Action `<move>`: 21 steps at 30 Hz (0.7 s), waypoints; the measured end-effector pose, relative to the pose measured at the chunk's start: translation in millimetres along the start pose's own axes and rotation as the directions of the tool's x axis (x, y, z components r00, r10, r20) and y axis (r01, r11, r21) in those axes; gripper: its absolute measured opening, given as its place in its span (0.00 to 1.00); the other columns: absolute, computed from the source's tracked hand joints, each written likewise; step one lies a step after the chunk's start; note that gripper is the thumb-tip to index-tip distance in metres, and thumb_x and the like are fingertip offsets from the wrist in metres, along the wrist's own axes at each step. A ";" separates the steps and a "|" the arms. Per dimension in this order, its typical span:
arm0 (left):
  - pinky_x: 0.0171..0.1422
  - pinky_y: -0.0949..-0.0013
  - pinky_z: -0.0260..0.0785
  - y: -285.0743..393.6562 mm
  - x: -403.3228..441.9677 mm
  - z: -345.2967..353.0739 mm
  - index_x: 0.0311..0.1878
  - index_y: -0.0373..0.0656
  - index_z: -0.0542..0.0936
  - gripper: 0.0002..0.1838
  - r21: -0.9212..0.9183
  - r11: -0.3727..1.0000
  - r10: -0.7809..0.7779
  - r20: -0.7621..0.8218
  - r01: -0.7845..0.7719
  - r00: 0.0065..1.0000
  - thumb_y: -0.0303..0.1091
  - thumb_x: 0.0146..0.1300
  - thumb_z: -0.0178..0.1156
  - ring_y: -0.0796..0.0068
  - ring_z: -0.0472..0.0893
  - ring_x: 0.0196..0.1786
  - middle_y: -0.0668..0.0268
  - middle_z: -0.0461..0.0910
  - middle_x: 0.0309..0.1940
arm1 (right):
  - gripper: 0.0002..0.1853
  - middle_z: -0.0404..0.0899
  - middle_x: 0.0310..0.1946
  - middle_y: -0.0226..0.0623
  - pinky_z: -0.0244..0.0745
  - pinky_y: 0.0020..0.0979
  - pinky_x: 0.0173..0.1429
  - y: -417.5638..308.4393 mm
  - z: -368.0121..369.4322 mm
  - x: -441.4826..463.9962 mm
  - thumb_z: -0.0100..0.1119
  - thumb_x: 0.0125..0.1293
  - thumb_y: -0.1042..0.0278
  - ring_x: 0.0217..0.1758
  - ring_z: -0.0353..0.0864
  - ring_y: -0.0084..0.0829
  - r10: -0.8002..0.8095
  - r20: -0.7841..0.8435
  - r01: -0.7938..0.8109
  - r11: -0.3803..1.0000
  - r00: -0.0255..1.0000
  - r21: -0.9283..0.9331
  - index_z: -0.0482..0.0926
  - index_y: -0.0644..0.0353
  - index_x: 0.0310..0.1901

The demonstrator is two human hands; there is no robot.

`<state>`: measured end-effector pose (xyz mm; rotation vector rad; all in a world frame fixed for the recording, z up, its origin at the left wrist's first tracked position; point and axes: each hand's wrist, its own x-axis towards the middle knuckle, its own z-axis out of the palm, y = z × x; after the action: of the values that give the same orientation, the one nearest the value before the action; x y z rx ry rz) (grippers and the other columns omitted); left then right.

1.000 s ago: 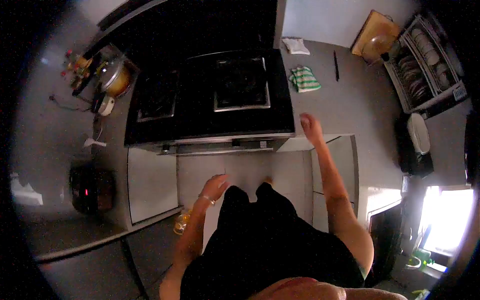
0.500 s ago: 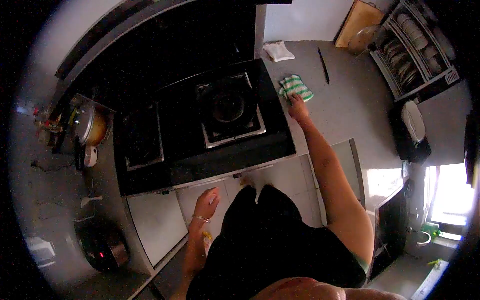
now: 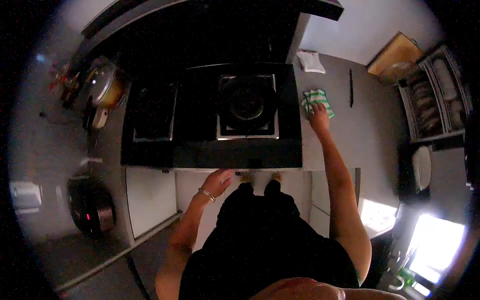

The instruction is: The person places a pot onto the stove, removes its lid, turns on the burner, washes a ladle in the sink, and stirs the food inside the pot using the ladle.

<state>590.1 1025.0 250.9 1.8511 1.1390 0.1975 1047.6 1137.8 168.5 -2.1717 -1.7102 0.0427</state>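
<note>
My right hand (image 3: 319, 120) lies on a folded green-and-white striped cloth (image 3: 324, 99) on the grey counter, just right of the stove. Its fingers press over the cloth's near part and grip it; the fingertips are partly lost against the stripes. My left hand (image 3: 218, 183), with a bangle at the wrist, hangs by the front edge of the black gas stove (image 3: 210, 152). Nothing shows in it, and its fingers are stretched out. A dark pan or burner ring (image 3: 246, 106) sits on the stove's right burner.
Behind the striped cloth lies a white folded cloth (image 3: 311, 61), with a thin black stick (image 3: 351, 87) to the right. A dish rack (image 3: 430, 102) and a wooden board (image 3: 395, 54) stand farther right. On the left are a lidded pot (image 3: 106, 90) and a dark rice cooker (image 3: 92, 206).
The view has turned and shifted. My right hand has moved farther over the striped cloth, which stays near the same spot. My left hand has come up closer to the stove's front edge.
</note>
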 end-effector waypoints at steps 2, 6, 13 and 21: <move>0.54 0.64 0.68 8.9 -3.2 10.9 0.54 0.43 0.73 0.19 0.011 1.000 0.022 -0.041 -0.021 0.999 0.35 0.60 0.56 0.61 0.76 0.51 0.57 0.77 0.48 | 0.17 0.67 0.57 0.39 0.57 0.40 0.66 23.3 13.9 2.1 0.53 0.55 0.71 0.64 0.61 0.44 -0.111 0.034 0.112 0.994 0.993 -0.020 0.74 0.55 0.49; 0.55 0.64 0.69 41.6 1.4 26.3 0.55 0.44 0.73 0.19 -0.088 0.993 -0.082 -0.025 0.080 0.996 0.38 0.62 0.55 0.61 0.77 0.51 0.57 0.77 0.48 | 0.19 0.66 0.59 0.39 0.58 0.38 0.66 24.1 0.8 11.5 0.55 0.53 0.71 0.64 0.61 0.43 -0.040 0.143 0.024 0.994 0.989 0.108 0.76 0.56 0.50; 0.53 0.60 0.67 70.5 -4.9 66.5 0.50 0.39 0.74 0.18 0.099 0.994 -0.023 -0.132 0.036 0.991 0.41 0.67 0.43 0.53 0.75 0.48 0.54 0.77 0.45 | 0.22 0.70 0.56 0.42 0.66 0.35 0.60 63.4 12.5 30.0 0.58 0.58 0.70 0.60 0.69 0.40 -0.240 0.170 0.199 0.954 0.956 0.227 0.71 0.59 0.56; 0.51 0.62 0.68 48.7 -87.9 91.7 0.49 0.42 0.77 0.18 -0.176 0.933 -0.360 -0.394 0.315 0.846 0.43 0.62 0.52 0.57 0.78 0.42 0.54 0.79 0.40 | 0.15 0.75 0.48 0.40 0.68 0.32 0.57 -31.1 -13.5 -51.3 0.54 0.63 0.72 0.50 0.75 0.33 -0.127 0.186 -0.148 0.267 0.974 0.952 0.72 0.68 0.51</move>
<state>621.6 893.3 263.8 1.5176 1.7014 0.4602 1008.7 1091.8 180.1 -1.1778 -1.1514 1.1108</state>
